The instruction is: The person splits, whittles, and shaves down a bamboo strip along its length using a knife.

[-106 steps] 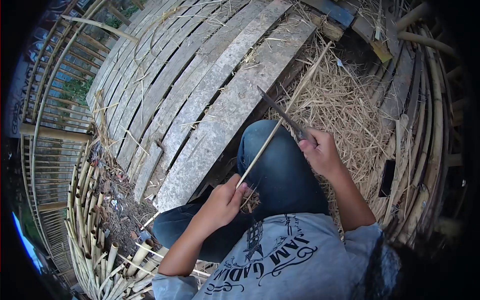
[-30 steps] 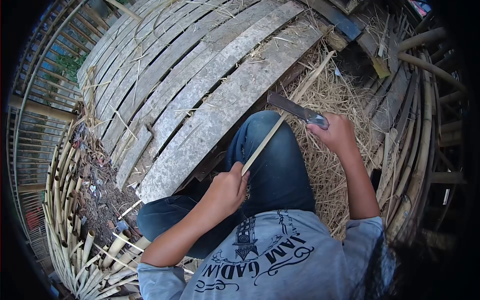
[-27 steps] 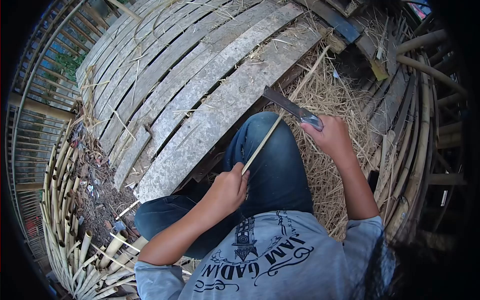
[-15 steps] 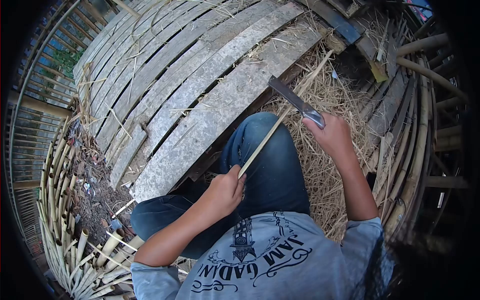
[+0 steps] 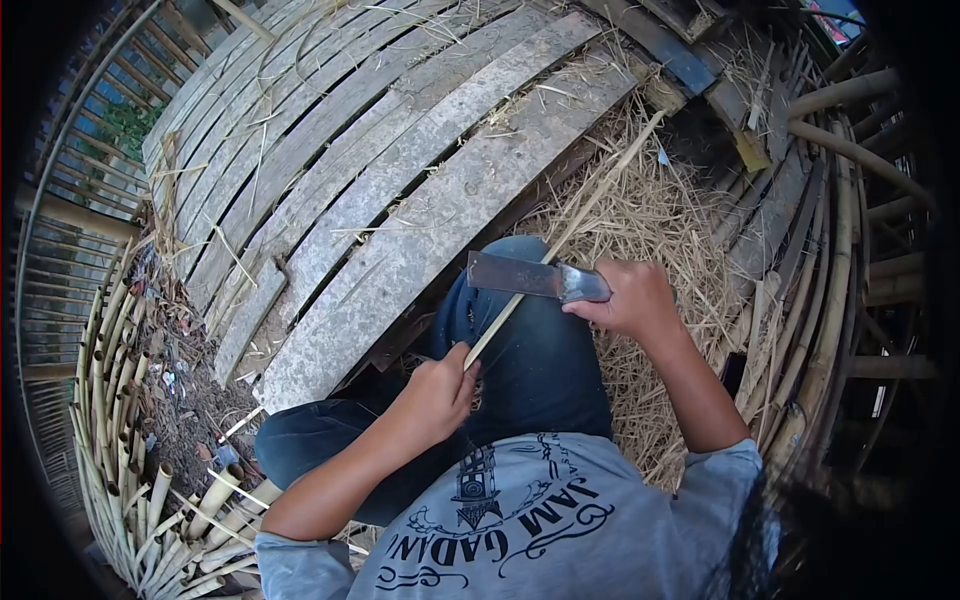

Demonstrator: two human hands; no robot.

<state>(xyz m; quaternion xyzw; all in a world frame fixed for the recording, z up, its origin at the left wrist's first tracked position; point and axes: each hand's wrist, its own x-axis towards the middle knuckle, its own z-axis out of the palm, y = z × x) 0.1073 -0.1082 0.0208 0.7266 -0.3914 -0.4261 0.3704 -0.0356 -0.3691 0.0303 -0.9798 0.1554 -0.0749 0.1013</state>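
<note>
My left hand (image 5: 442,393) is closed round the near end of a thin bamboo strip (image 5: 597,200), which slants up and away over my bent knee. In my right hand (image 5: 637,300) is the metal handle of a broad knife (image 5: 513,275) with a square tip. Its blade lies across the strip above the knee, pointing left. Whether the edge bites into the strip I cannot tell. The strip's far end reaches over a heap of shavings.
A low slatted wooden platform (image 5: 430,215) fills the left and front. Pale shavings (image 5: 665,370) cover the ground at right. Cut bamboo poles (image 5: 160,500) are stacked at lower left, longer bamboo poles (image 5: 825,330) lie along the right, and a bamboo fence (image 5: 75,255) stands at far left.
My right hand has brought the knife nearer to me and turned the blade from slanting away to nearly level across the strip. My left hand has shifted slightly left and down.
</note>
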